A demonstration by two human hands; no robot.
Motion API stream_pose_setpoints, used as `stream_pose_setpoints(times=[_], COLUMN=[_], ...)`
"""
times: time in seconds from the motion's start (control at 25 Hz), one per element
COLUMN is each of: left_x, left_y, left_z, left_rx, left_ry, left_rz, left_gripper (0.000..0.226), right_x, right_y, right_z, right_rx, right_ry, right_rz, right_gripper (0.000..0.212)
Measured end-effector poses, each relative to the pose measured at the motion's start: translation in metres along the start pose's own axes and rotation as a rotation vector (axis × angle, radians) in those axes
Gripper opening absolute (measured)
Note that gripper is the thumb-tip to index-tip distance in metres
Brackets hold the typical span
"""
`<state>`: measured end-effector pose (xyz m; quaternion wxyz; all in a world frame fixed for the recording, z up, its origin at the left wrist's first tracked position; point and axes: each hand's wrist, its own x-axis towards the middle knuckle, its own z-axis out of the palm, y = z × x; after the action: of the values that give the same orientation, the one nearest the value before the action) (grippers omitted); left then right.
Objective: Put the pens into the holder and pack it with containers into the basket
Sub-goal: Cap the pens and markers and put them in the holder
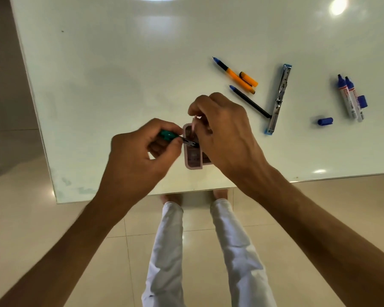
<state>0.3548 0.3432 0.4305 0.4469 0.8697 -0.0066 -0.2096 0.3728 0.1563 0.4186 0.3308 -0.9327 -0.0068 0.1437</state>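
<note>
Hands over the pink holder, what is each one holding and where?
The left hand pinches a green-capped pen near its cap end. The right hand pinches the top of a pinkish pen standing in the holder.

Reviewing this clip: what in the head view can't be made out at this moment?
- Pink holder: its right part is hidden behind the right hand; contents unclear.
- Green-capped pen: mostly covered by the left hand; tip blurred.
- Pale item in the right hand's fingers: too small to identify.
- Marker labels: too small to read.
- Basket and containers: not in view.
</note>
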Motion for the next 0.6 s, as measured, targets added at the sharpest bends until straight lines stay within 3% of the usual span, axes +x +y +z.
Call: stream_pose_setpoints(times=[0.2,0.44,0.6], left_x=[0.021,0.034,0.033], left_y=[-0.004,-0.003,-0.002], left_z=[0.020,0.014,0.009], left_rx=[0.094,0.066,0.035], left_ry=[-0.100,-0.091,-0.030], left_rz=[-0.029,-0.132,-0.132], left_gripper=[0.024,0.025,0.021], right_x=[-0.004,0.012,0.026], right_y=[0.009,0.061,0.126], right_z=[0.001,-0.049,-0.063], right_rx=[-0.003,-0.050,-0.191], right_ry=[0.050,0.303,0.161], right_rz=[-0.031,0.103,0.226], right_gripper=[0.015,0.016,0.017])
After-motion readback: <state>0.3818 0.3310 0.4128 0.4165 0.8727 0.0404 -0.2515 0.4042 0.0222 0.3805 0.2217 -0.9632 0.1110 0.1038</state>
